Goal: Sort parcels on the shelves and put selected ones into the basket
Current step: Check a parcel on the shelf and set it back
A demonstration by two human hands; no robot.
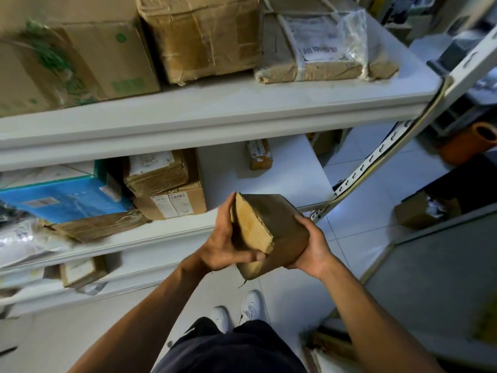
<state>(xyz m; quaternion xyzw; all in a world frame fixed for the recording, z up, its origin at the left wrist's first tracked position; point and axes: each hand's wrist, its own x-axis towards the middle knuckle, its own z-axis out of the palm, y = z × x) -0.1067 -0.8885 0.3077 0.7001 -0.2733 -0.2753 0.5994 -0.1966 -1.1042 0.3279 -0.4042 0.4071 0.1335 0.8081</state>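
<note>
ITEM: small brown parcel (266, 232), off shelf (188, 122) | L hand (228, 243) + R hand (312, 243) curled round ends | basket: not in view | STATUS: 1 picked, drop-off pending, many parcels left on shelves.

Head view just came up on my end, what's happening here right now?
A person stands at white metal shelves stacked with parcels, holding a small brown cardboard box in front of the middle shelf. The left hand grips its left side with the thumb across the near edge; the right hand cups its lower right corner. The box is tilted and off the shelf. No basket can be made out in this view.
</note>
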